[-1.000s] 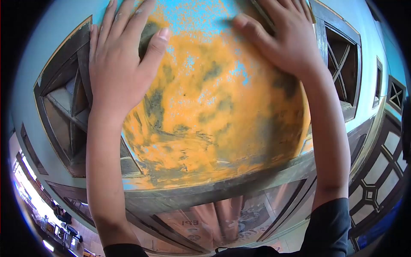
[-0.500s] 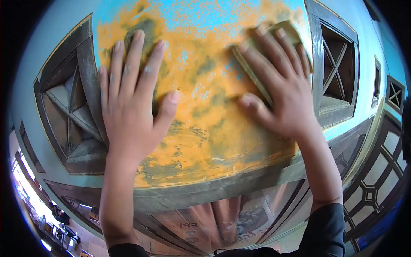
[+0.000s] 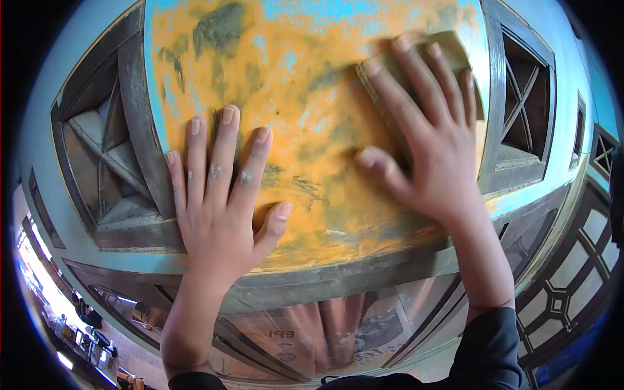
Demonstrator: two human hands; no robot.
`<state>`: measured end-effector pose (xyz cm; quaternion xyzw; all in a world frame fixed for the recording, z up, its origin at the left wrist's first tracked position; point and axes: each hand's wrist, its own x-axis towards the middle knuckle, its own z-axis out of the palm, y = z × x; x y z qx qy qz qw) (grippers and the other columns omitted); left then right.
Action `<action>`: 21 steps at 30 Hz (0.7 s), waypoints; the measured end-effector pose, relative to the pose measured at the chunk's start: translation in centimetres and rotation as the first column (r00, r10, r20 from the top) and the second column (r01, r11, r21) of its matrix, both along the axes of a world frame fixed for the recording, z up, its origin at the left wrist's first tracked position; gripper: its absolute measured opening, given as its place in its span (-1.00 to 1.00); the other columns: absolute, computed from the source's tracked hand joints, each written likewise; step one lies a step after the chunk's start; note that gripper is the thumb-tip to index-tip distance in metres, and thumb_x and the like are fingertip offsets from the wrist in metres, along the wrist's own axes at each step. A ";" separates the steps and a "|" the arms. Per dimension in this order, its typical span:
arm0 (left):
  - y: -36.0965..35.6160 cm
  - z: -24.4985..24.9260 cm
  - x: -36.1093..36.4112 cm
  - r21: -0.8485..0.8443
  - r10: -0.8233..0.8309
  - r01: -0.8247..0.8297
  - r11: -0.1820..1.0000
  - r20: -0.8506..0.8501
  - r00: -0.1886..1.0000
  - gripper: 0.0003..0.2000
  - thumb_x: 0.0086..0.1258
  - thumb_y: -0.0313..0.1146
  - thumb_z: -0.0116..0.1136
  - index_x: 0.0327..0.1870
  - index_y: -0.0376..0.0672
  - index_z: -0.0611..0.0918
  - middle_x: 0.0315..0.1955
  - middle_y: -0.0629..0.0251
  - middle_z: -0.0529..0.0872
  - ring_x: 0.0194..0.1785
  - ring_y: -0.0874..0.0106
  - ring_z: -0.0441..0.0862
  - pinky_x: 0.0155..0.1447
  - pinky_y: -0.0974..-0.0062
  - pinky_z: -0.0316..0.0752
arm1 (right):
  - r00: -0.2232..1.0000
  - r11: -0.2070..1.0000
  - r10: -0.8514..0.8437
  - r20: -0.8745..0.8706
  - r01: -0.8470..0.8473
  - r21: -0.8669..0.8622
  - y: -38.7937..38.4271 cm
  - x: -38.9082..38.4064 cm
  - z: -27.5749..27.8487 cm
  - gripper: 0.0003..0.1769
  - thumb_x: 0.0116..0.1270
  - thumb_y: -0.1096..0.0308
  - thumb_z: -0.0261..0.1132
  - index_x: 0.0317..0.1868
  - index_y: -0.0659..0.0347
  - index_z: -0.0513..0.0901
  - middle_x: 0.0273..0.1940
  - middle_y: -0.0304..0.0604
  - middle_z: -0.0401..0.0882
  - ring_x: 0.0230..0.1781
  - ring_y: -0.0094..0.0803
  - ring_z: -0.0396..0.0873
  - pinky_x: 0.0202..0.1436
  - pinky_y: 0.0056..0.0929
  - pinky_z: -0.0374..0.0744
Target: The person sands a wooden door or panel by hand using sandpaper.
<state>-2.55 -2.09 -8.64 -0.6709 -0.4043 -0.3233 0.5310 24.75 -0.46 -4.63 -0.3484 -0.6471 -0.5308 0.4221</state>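
The left hand [image 3: 218,208] lies flat on the orange panel [image 3: 305,84], near its lower left corner. Its four fingers are stretched straight and slightly spread, the thumb is angled out toward the bottom edge, and it holds nothing. The right hand [image 3: 429,149] is by the panel's upper right corner, spread over a greenish-grey sanding pad [image 3: 457,52]. Its fingers [image 3: 416,84] lie extended across the pad's back and press it against the surface rather than curling round it. The thumb is splayed out to the side, on the bare panel just off the pad's lower end. The pad sits tilted, and its far corner almost reaches the panel's right edge. The panel's orange coat is worn and patchy, with blue flecks thickest along the top edge and dark grey smears scattered over it, the biggest near the upper left. A dark wooden frame [image 3: 140,117] borders the panel. Beyond it on the left is a recessed carved section [image 3: 97,169], and on the right a lattice opening [image 3: 520,110]. A grey rail [image 3: 338,276] runs under the bottom edge, just below the left thumb. A dark sleeve [image 3: 494,351] covers the right forearm.
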 end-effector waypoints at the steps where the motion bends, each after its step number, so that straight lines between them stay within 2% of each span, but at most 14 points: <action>1: -0.1 -0.2 0.0 -0.004 0.001 -0.001 1.000 0.002 1.000 -0.31 0.57 0.19 -0.22 0.54 -0.13 0.35 0.56 -0.05 0.23 0.62 -0.16 0.06 0.59 -0.21 -0.15 | 1.000 0.999 -0.013 0.022 0.014 -0.040 -0.5 -0.7 -1.1 -0.18 0.36 -0.43 0.10 0.50 -0.19 0.45 0.57 -0.10 0.24 0.61 0.09 0.08 0.60 0.25 -0.08; 3: -0.2 -0.6 0.1 -0.008 -0.002 0.002 1.000 0.006 1.000 -0.31 0.57 0.19 -0.23 0.54 -0.13 0.35 0.56 -0.06 0.22 0.62 -0.17 0.06 0.59 -0.22 -0.15 | 0.993 0.996 -0.021 0.113 0.031 -0.084 -0.6 -1.2 -3.4 -0.22 0.39 -0.47 0.01 0.46 -0.27 0.49 0.55 -0.11 0.27 0.59 0.09 0.13 0.61 0.27 -0.11; 6: -0.1 -2.2 0.1 -0.015 -0.010 0.011 1.000 0.013 1.000 -0.31 0.57 0.18 -0.21 0.54 -0.13 0.34 0.56 -0.07 0.22 0.62 -0.17 0.06 0.59 -0.23 -0.17 | 0.980 0.992 -0.002 0.201 0.028 -0.125 -0.5 -0.8 -6.7 -0.25 0.39 -0.45 0.04 0.42 -0.26 0.54 0.54 -0.09 0.30 0.58 0.09 0.16 0.60 0.26 -0.09; 9: 0.1 -3.4 0.0 -0.017 -0.025 0.025 1.000 0.008 1.000 -0.32 0.56 0.17 -0.19 0.54 -0.11 0.35 0.56 -0.06 0.22 0.62 -0.17 0.06 0.59 -0.25 -0.18 | 0.996 0.995 -0.032 0.080 0.040 -0.095 -0.5 0.7 -6.7 -0.26 0.39 -0.42 0.06 0.40 -0.20 0.56 0.52 -0.05 0.31 0.57 0.11 0.17 0.59 0.26 -0.08; 11: 0.2 -3.7 0.0 -0.015 -0.035 0.035 0.999 0.007 0.999 -0.32 0.55 0.16 -0.17 0.54 -0.10 0.35 0.57 -0.06 0.22 0.62 -0.17 0.06 0.59 -0.25 -0.18 | 0.999 0.994 -0.041 -0.016 0.039 -0.106 -0.8 1.3 -6.4 -0.25 0.41 -0.36 0.08 0.40 -0.08 0.56 0.52 -0.01 0.30 0.58 0.13 0.14 0.60 0.22 -0.11; 21: 0.1 -3.7 0.1 -0.020 -0.029 0.029 0.999 0.017 0.999 -0.33 0.53 0.14 -0.13 0.55 -0.07 0.35 0.57 -0.05 0.21 0.63 -0.16 0.05 0.58 -0.25 -0.16 | 0.995 0.995 -0.068 -0.068 0.062 -0.084 -0.5 1.0 -7.1 -0.22 0.42 -0.36 0.07 0.43 -0.03 0.53 0.54 0.00 0.27 0.60 0.13 0.09 0.61 0.22 -0.15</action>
